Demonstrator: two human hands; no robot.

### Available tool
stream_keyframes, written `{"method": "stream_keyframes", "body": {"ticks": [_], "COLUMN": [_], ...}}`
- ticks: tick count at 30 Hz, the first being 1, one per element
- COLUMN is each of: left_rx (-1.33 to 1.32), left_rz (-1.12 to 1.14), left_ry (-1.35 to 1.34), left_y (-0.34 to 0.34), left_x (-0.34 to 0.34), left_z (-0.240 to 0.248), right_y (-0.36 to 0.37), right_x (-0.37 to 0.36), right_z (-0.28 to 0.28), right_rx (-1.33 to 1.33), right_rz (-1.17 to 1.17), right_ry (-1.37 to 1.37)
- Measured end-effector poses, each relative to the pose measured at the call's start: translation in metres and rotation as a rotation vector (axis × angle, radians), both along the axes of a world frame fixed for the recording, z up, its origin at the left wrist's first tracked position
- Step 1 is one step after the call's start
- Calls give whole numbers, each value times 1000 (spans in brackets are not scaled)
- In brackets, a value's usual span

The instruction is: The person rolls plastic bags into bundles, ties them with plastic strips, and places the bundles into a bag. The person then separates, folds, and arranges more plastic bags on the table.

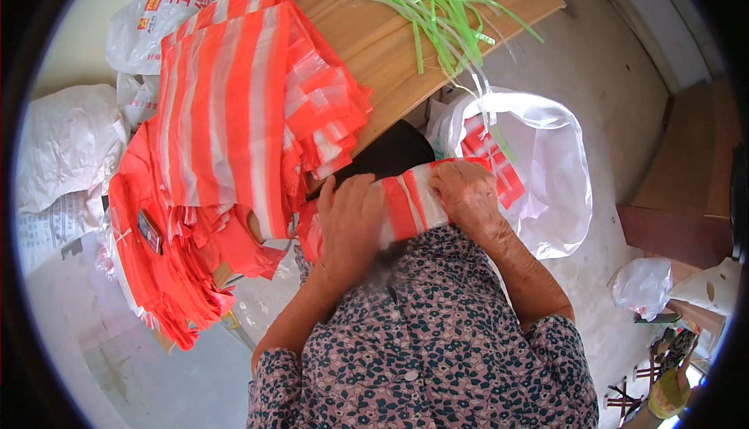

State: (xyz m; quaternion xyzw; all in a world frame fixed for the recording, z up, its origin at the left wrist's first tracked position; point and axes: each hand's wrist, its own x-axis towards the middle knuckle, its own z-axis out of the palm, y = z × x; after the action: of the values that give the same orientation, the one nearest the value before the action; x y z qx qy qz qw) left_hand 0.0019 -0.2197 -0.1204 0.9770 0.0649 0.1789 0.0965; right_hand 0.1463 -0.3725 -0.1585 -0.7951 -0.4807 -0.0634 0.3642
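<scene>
Across my lap lies a flattened red-and-white striped plastic bag bundle [406,204]. My left hand [353,218] rests on its left part with the fingers stretched out, slightly blurred by motion. At the bundle's right end, the fingers of my right hand [468,199] are closed on the plastic edge; the thumb is partly hidden. To the left, a tall stack of striped plastic bags [222,101] droops over the table edge. Just right of my right hand stands an open white sack [563,163] with a red-and-white striped bundle [493,160] inside.
Green and clear plastic strips [445,15] lie on the wooden table [359,58], some hanging toward the sack. A phone [149,231] sits on red plastic at left. White bags [74,144] stand beyond it. A brown box [683,171] is at far right, above a clear plastic bag [644,286].
</scene>
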Motion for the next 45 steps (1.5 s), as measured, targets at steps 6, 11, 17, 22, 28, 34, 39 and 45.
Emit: {"method": "stream_keyframes", "body": {"ticks": [6, 11, 17, 22, 28, 34, 39, 45], "left_rx": [-131, -11, 54, 10, -32, -3, 39, -227], "left_rz": [-161, -196, -202, -183, -182, -196, -125, -146], "left_ry": [245, 226, 188, 243, 212, 187, 187, 336], "left_y": [-18, -14, -14, -16, -15, -12, -11, 12], "left_x": [-11, -13, -13, -13, -14, -9, -11, -20], "left_z": [-4, -15, -16, -13, -18, -8, 7, 38], "right_y": [-2, -14, -30, -26, -30, -34, -33, -41], "right_x": [5, 24, -12, -35, -26, -8, -7, 4], "right_z": [4, 3, 24, 26, 17, 20, 48, 83], "right_rx": [-29, -107, 144, -186, -305, -367, -423, -670], "right_rz": [57, 76, 2, 331, 303, 222, 198, 293], "right_ry": [-57, -74, -168, 68, -35, -159, -255, -135]}}
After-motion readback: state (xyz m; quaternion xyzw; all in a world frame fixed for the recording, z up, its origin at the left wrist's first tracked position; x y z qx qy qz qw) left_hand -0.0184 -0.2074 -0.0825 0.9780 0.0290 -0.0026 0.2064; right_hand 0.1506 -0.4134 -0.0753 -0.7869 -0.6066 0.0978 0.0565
